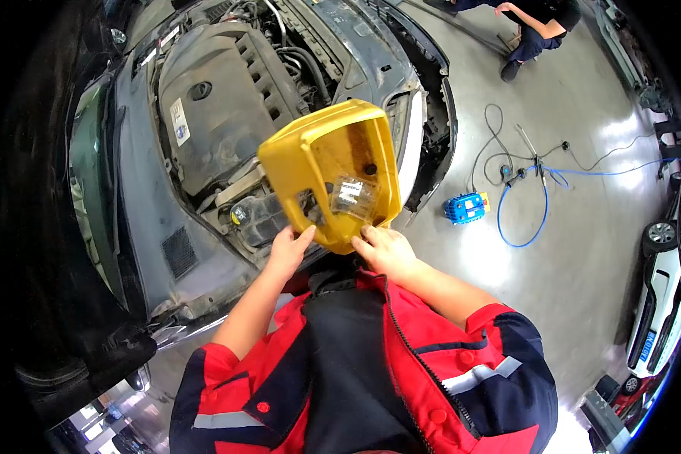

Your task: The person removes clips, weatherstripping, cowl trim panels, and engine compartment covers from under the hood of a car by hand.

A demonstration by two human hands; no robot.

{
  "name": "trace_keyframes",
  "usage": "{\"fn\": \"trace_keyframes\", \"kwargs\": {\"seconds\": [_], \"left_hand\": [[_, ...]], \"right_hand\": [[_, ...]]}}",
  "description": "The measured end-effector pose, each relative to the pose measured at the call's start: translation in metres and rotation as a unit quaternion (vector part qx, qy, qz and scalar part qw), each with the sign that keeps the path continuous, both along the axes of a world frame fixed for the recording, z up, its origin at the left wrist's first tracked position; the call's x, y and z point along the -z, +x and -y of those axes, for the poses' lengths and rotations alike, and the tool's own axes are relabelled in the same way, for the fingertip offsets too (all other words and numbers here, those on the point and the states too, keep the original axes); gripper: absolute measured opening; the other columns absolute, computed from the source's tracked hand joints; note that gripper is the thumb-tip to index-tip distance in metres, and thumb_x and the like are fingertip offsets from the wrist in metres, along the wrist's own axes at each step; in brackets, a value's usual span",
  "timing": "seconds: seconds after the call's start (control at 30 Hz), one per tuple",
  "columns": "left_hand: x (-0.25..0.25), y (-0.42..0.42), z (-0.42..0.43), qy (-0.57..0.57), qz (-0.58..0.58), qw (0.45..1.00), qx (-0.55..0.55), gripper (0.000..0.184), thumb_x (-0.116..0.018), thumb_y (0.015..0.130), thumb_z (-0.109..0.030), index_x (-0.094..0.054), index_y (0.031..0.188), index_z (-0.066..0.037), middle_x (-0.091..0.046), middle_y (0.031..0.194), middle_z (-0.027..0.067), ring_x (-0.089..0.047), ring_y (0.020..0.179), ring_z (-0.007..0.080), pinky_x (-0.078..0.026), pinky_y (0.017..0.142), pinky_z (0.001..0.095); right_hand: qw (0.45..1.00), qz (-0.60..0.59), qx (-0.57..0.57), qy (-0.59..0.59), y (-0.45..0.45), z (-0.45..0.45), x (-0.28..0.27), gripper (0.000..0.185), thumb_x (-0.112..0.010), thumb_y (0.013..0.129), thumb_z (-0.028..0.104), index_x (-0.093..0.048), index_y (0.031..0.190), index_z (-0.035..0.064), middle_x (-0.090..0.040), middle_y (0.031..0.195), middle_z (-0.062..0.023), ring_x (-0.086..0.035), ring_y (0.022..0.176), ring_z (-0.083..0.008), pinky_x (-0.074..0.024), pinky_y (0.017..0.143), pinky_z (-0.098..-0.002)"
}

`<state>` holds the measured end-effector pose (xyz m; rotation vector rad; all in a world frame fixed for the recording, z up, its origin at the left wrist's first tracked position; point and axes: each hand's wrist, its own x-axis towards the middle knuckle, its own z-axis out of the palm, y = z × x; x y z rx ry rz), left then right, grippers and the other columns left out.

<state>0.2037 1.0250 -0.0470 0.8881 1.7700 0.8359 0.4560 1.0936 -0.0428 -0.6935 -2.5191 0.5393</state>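
A yellow plastic container point(280, 163), seemingly a jug with one side cut away, is tilted in front of my chest. Inside it lie a small clear packet with a printed label point(352, 195) and a dark round piece point(370, 169). My left hand point(289, 248) grips the near left part by the cut-out handle, thumb on top. At the near right edge, my right hand point(384, 248) pinches the rim, its thumb and forefinger showing. The other fingers of both hands are hidden under the container. Behind it is an open engine bay with a dark engine cover point(212, 106).
The car's front end, without its bumper skin, shows a black frame point(439, 121) at the right. On the grey floor lie a blue device point(464, 208), a blue hose point(546, 219) and dark cables. A crouching person point(537, 30) is at the upper right. A white car point(658, 303) stands farther right.
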Motion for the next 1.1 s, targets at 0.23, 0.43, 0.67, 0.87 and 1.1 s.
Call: {"fn": "trace_keyframes", "kwargs": {"seconds": [0.23,0.43,0.67,0.87,1.1], "left_hand": [[0.018,-0.020,0.054,0.066,0.071,0.992,-0.086,0.023,-0.063,0.095,-0.022,-0.064,0.098,0.001,-0.065,0.086,0.0025,-0.058,0.081,0.0125,-0.048,0.074,0.0299],[-0.018,-0.030,0.090,0.044,-0.013,0.995,-0.084,0.027,-0.064,0.093,-0.023,-0.065,0.089,0.003,-0.065,0.076,0.0051,-0.057,0.073,0.0129,-0.047,0.068,0.0333],[-0.013,-0.061,0.115,0.068,-0.036,0.993,-0.087,0.030,-0.065,0.093,-0.026,-0.063,0.084,0.002,-0.059,0.068,0.0047,-0.053,0.067,0.0126,-0.045,0.063,0.0345],[-0.016,-0.075,0.123,0.083,-0.001,0.992,-0.099,0.031,-0.065,0.093,-0.028,-0.063,0.082,0.001,-0.058,0.068,0.0013,-0.051,0.065,0.0106,-0.042,0.060,0.0322],[-0.015,-0.096,0.124,-0.039,0.275,0.941,-0.193,0.028,-0.065,0.094,-0.036,-0.060,0.086,-0.010,-0.052,0.066,-0.0033,-0.043,0.052,0.0089,-0.032,0.047,0.0284]], "right_hand": [[0.996,0.013,-0.013,-0.092,-0.038,0.025,-0.062,0.026,-0.066,0.087,0.021,-0.060,0.108,0.0073,-0.059,0.095,-0.0149,-0.067,0.078,-0.0346,-0.0570,0.065,-0.0429],[0.920,0.337,0.100,-0.175,-0.116,0.010,-0.072,0.036,-0.056,0.088,0.010,-0.054,0.116,-0.0115,-0.066,0.114,-0.0250,-0.071,0.093,-0.0357,-0.0583,0.078,-0.0425],[0.969,0.132,0.184,-0.095,-0.138,0.045,-0.145,0.021,-0.059,0.086,0.011,-0.061,0.106,0.0055,-0.066,0.094,-0.0180,-0.067,0.088,-0.0384,-0.0556,0.076,-0.0455],[0.960,-0.003,0.259,-0.103,-0.120,0.050,-0.179,0.028,-0.065,0.085,0.013,-0.063,0.112,0.0058,-0.068,0.098,-0.0205,-0.065,0.092,-0.0416,-0.0529,0.078,-0.0459],[0.982,0.091,0.134,-0.095,-0.133,0.083,-0.141,0.067,-0.071,0.086,0.027,-0.043,0.141,0.0002,-0.061,0.112,-0.0226,-0.066,0.096,-0.0400,-0.0547,0.082,-0.0448]]}}
